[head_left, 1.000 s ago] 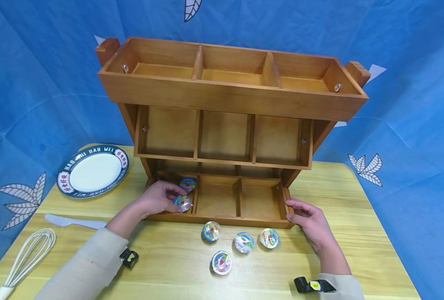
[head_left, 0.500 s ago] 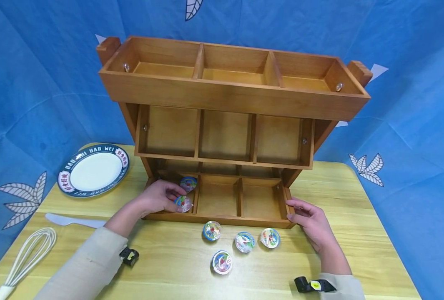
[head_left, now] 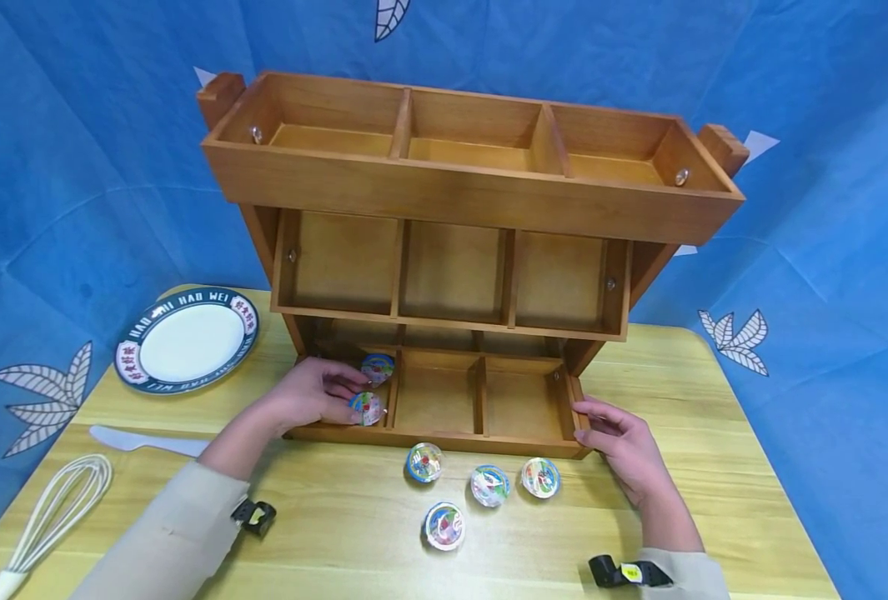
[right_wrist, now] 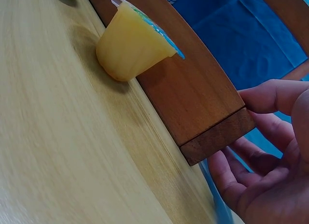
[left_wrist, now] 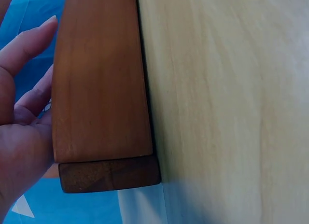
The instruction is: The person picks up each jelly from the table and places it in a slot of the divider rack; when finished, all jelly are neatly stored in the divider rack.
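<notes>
A three-tier wooden rack (head_left: 474,185) stands on the table. My left hand (head_left: 312,392) reaches into its bottom-left compartment, thumb and fingers spread beside a small jelly cup (head_left: 368,407) with a printed lid. A second jelly cup (head_left: 378,367) sits just behind. In the left wrist view, the rack's front board (left_wrist: 101,84) hides part of the hand and both cups. My right hand (head_left: 619,442) holds the right end of the bottom tray; the right wrist view shows its fingers (right_wrist: 263,96) bent around the board's end. A yellow jelly cup (right_wrist: 135,45) stands near that board.
Several jelly cups, one nearest the front (head_left: 444,526), stand on the table before the rack. At left lie a rimmed plate (head_left: 192,343), a white knife (head_left: 143,441) and a whisk (head_left: 57,517). A blue cloth (head_left: 811,208) hangs behind.
My left hand has drawn slightly left from the front jelly cup, so more of its lid shows. The right hand stays at the tray's end.
</notes>
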{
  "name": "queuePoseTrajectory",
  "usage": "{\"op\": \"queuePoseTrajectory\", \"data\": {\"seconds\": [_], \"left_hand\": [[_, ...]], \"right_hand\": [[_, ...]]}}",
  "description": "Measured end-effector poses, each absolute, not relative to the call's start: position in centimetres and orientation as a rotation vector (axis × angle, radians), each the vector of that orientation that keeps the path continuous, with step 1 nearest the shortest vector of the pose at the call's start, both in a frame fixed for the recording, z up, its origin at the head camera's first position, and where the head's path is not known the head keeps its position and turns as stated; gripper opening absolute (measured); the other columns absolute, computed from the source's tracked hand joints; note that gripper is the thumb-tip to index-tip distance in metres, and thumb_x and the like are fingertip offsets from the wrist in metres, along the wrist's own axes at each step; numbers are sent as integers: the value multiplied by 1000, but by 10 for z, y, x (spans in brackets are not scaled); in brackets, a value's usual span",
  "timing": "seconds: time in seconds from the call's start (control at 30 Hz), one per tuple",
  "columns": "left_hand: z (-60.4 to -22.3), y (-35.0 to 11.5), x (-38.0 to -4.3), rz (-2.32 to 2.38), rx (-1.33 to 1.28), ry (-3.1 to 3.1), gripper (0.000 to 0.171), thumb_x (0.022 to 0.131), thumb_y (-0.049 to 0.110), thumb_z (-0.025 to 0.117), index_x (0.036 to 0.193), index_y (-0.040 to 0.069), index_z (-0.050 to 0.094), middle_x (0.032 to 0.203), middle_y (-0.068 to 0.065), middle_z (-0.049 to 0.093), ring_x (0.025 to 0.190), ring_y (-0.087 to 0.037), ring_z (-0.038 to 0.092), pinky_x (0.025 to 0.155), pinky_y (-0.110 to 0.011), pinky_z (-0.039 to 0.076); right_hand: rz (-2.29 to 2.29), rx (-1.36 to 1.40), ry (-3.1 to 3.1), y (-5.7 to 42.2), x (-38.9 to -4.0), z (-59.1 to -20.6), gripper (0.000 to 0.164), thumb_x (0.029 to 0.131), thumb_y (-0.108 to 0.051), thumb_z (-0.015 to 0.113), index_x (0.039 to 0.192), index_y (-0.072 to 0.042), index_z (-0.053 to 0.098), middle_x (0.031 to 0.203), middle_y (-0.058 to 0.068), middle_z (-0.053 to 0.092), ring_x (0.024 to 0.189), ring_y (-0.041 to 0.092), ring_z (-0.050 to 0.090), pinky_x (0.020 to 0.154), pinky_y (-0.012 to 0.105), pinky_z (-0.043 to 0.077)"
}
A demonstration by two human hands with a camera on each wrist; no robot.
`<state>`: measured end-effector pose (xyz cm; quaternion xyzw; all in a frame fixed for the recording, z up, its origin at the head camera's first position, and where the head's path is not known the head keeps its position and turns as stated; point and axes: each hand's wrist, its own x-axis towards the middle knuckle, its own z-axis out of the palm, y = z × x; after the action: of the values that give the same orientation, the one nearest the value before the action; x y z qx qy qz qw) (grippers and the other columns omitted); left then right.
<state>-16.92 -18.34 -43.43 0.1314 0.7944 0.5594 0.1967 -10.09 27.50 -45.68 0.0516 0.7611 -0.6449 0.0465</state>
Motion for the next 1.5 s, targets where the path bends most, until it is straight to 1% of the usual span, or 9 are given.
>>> {"op": "queuePoseTrajectory", "data": {"seconds": [0.33, 0.5, 0.6, 0.73, 0.83, 0.97, 1.13, 1.37, 1.5], "left_hand": [[-430, -191, -158, 1727, 364, 2161, 59, 75, -3, 83, 126, -15, 57, 121, -29, 59, 108, -41, 59, 87, -30, 54], [-427, -190, -149, 1838, 331, 2184, 60, 75, -4, 83, 128, -14, 55, 123, -32, 57, 112, -47, 56, 88, -30, 54], [-424, -187, -142, 1901, 335, 2193, 60, 76, -5, 83, 128, -14, 55, 124, -33, 57, 114, -50, 55, 91, -34, 53], [-419, -180, -129, 1975, 326, 2211, 61, 76, -5, 83, 130, -10, 56, 125, -31, 57, 115, -49, 55, 95, -41, 51], [-414, -170, -116, 2056, 307, 2214, 62, 75, -8, 82, 131, -7, 55, 123, -31, 57, 112, -48, 57, 94, -42, 51], [-410, -153, -96, 2176, 339, 2206, 65, 74, -14, 80, 132, -9, 52, 119, -28, 58, 106, -43, 61, 91, -39, 53], [-412, -133, -75, 2245, 448, 2203, 66, 71, -16, 81, 130, -6, 54, 119, -22, 60, 103, -34, 63, 88, -39, 55], [-419, -112, -49, 2199, 536, 2231, 62, 68, -11, 85, 124, -5, 59, 120, -20, 61, 102, -38, 62, 88, -37, 55], [-427, -101, -37, 2126, 467, 2165, 59, 69, -7, 86, 121, -6, 61, 117, -23, 60, 102, -38, 61, 89, -38, 55]], "right_hand": [[-1960, 183, 2329, 274, -101, -457, 46, 87, 7, 69, 131, 14, 55, 149, 21, 41, 136, 33, 37, 101, 16, 39], [-1951, 191, 2331, 275, -102, -457, 46, 88, 6, 69, 131, 13, 55, 149, 20, 41, 136, 32, 38, 100, 16, 39], [-1957, 185, 2325, 274, -102, -457, 46, 88, 6, 69, 131, 13, 55, 149, 20, 41, 136, 32, 38, 101, 17, 39], [-1958, 181, 2319, 274, -102, -457, 47, 87, 6, 69, 131, 13, 55, 150, 20, 40, 136, 33, 37, 102, 18, 38], [-1952, 184, 2320, 274, -101, -456, 47, 88, 6, 69, 132, 13, 55, 150, 21, 40, 137, 33, 37, 104, 20, 38], [-1947, 188, 2322, 275, -102, -455, 47, 88, 6, 69, 132, 13, 55, 150, 21, 40, 137, 33, 37, 106, 22, 36], [-1955, 190, 2316, 276, -102, -456, 47, 88, 7, 69, 132, 13, 55, 150, 20, 39, 137, 33, 36, 106, 23, 36], [-1952, 174, 2317, 278, -102, -457, 47, 88, 6, 69, 132, 12, 55, 151, 22, 38, 139, 34, 35, 107, 24, 36], [-1955, 167, 2316, 277, -102, -457, 47, 88, 6, 69, 132, 13, 55, 151, 21, 38, 138, 33, 36, 107, 24, 35]]}}
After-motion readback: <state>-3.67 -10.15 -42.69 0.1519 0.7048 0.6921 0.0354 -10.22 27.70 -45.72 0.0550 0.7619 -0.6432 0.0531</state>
